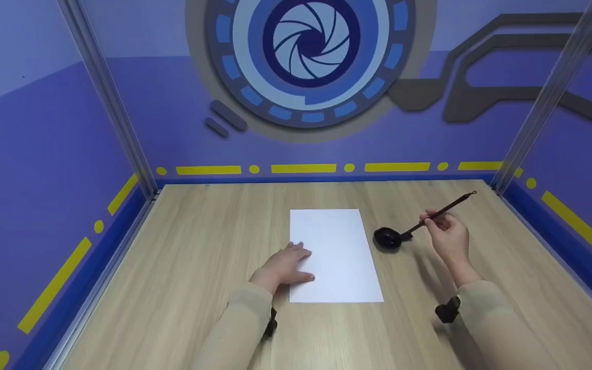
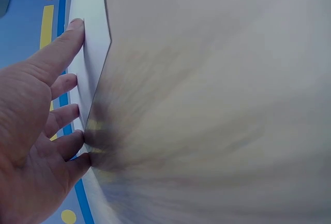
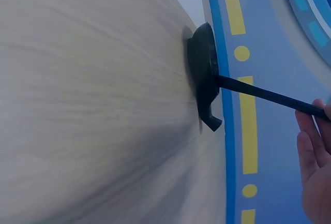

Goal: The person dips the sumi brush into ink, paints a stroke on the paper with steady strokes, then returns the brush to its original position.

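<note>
A white sheet of paper (image 1: 334,252) lies flat on the wooden table (image 1: 198,267). My left hand (image 1: 287,264) rests flat on the sheet's left edge with straight fingers (image 2: 62,48) spread over the paper (image 2: 90,53). My right hand (image 1: 447,234) pinches the thin black brush (image 1: 442,209) partway up its handle. The brush slants down to the left, and its tip sits in a small black ink dish (image 1: 388,238) just right of the paper. In the right wrist view the black dish (image 3: 204,79) meets the brush handle (image 3: 269,95), with my fingers (image 3: 315,157) at the frame's right edge.
Purple walls with yellow dashes and a blue base strip close the table on three sides. Two metal posts (image 1: 116,103) (image 1: 553,92) stand at the back corners. Bare wood lies left of the paper and along the front edge.
</note>
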Available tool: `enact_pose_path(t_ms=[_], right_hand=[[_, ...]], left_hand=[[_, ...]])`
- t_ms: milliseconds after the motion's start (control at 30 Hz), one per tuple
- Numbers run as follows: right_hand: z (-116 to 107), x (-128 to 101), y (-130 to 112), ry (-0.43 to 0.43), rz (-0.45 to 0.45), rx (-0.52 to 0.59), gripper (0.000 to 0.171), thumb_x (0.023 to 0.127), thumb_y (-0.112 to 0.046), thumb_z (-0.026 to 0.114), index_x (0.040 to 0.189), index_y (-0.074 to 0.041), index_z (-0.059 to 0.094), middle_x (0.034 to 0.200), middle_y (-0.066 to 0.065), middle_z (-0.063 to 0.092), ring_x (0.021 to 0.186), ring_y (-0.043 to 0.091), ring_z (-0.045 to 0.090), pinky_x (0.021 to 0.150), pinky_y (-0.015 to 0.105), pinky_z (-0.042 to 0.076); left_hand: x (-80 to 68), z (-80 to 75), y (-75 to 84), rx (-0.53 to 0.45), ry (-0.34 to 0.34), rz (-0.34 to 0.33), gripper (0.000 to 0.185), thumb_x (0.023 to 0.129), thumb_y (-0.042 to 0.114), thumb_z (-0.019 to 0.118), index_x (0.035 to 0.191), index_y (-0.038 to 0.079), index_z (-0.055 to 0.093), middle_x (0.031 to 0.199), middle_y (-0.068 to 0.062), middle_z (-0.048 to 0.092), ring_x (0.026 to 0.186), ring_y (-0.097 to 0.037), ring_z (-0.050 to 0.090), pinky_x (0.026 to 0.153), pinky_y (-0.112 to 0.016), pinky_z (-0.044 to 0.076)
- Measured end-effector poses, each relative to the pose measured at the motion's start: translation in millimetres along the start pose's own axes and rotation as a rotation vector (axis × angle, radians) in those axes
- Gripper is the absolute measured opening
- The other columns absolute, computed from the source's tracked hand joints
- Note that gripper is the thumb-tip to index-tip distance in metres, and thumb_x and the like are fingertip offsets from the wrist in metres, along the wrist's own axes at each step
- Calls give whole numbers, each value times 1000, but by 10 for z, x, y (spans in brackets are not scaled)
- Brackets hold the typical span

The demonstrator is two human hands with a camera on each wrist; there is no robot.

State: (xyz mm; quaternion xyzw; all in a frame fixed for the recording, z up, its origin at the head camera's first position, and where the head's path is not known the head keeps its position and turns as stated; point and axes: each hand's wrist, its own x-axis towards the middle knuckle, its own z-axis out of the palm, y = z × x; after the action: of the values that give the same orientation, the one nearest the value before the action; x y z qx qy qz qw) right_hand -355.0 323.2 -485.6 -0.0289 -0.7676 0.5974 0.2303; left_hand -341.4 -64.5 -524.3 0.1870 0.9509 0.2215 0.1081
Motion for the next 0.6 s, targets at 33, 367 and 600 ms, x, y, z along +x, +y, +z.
enact_pose_path(t_ms=[33, 367, 600], right_hand=[[1, -4, -25, 10, -12, -12, 23, 99, -7, 67, 119, 5, 68, 98, -7, 80, 87, -7, 71, 84, 7, 56], [57, 3, -111, 161, 4, -75, 31, 96, -25, 74, 113, 1, 72, 85, -13, 78, 75, -8, 71, 73, 7, 52], [98, -32, -29, 181, 146, -105, 29, 98, -29, 71, 112, -4, 69, 75, -23, 71, 72, -5, 72, 68, 13, 48]], left_hand=[[0, 0, 1, -1, 2, 0, 68, 92, 40, 77, 149, 11, 54, 167, -11, 37, 158, -34, 27, 130, -50, 28], [5, -9, -15, 7, -2, 12, 68, 93, 40, 76, 149, 11, 54, 167, -12, 37, 158, -34, 28, 130, -50, 27], [3, -11, -18, 0, -7, 15, 69, 92, 42, 76, 149, 11, 53, 167, -12, 37, 158, -34, 27, 130, -52, 26]])
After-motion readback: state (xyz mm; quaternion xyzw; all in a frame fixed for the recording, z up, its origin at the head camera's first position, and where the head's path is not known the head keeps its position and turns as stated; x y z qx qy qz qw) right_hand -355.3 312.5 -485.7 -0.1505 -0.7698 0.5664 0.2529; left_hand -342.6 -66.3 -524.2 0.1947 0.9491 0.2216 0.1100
